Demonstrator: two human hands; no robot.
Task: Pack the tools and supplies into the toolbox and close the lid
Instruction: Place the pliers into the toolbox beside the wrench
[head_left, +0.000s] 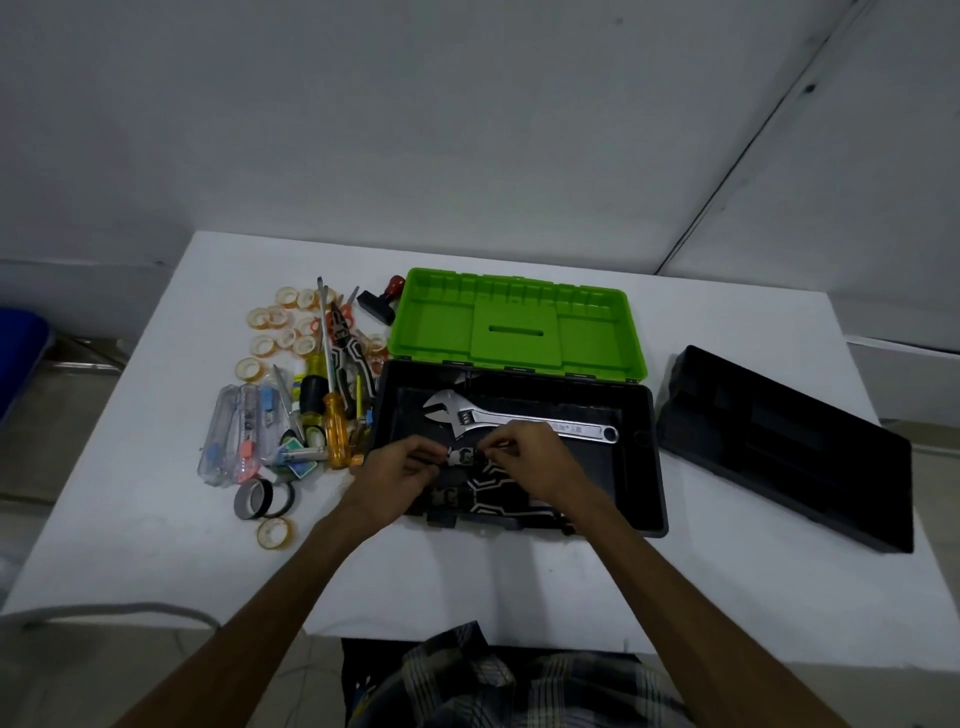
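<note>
The black toolbox (644, 467) stands open in the middle of the table, its green lid (519, 322) folded back. A silver adjustable wrench (519, 415) lies inside along the far wall. Both hands are inside the box near its front. My left hand (400, 467) and my right hand (524, 454) each pinch one side of a pair of pliers (480, 480) with black-and-white handles; its metal head shows between my fingertips. Left of the box lies a heap of tools and supplies (311, 395).
The heap holds an orange-handled screwdriver (335, 426), clear cases (234, 434), several tape rolls (283, 322), grey and black tape rings (262, 499) and a stamp (382, 299). A black inner tray (784, 447) lies right of the box. Walls stand close behind the table.
</note>
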